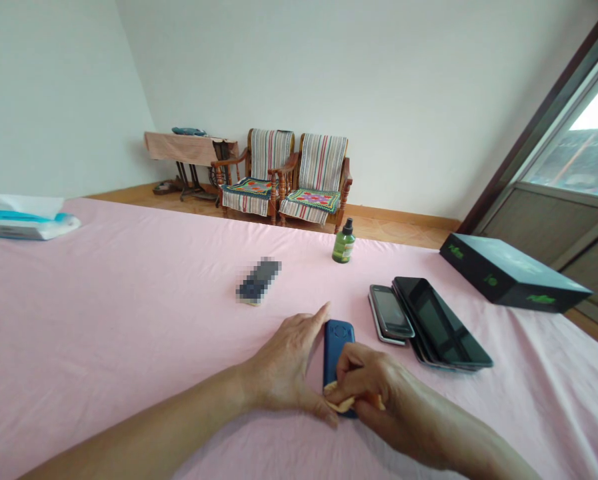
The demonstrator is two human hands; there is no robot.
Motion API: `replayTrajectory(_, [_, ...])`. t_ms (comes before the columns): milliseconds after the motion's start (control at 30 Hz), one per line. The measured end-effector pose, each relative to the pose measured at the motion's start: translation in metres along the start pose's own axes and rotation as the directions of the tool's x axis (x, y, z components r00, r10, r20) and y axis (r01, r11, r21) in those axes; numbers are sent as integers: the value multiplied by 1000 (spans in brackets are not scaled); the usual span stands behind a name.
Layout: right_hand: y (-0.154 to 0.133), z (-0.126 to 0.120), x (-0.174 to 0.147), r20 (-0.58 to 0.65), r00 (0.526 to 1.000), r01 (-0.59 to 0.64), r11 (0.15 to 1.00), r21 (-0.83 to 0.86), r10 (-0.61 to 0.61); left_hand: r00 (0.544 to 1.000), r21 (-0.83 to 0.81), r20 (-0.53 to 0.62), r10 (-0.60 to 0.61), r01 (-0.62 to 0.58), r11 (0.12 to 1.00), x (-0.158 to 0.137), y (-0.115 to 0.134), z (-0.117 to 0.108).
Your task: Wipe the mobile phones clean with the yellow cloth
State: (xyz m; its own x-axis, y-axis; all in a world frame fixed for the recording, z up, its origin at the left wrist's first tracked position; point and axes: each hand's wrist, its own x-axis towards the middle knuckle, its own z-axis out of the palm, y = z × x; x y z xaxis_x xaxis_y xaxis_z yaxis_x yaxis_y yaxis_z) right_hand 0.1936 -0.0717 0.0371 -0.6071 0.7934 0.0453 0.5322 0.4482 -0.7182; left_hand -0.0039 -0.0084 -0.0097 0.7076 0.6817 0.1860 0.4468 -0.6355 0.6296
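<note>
On pink fabric (143,300) lies a blue, ring-marked phone (333,353); left hand (287,363) spread beside it, right hand (386,390) pinching orange cloth (343,405).

Two striped armchairs (323,163) stand near a pale wall (339,73), beside a draped table (181,148). A dark box (511,273) lies at the right.

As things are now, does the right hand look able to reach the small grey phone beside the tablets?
Probably yes: the grey phone lies uncovered beyond the right hand, with only pink fabric between them. However, that hand holds a yellow cloth, which it may need to release.
</note>
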Motion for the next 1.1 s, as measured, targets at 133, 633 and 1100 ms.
replayTrajectory(133, [8, -2, 0, -47, 999, -13, 997, 73, 17, 999, 45, -2, 34, -33, 998, -1, 4, -5])
replayTrajectory(633, [51, 14, 22, -435, 901, -136, 941, -310, -13, 967, 216, -25, 255, -244, 945, -4, 20, -3])
replayTrajectory(1100, [45, 20, 23, -461, 887, -139, 961, -237, 15, 951, 360, 22, 309, -296, 885, -10, 27, 1])
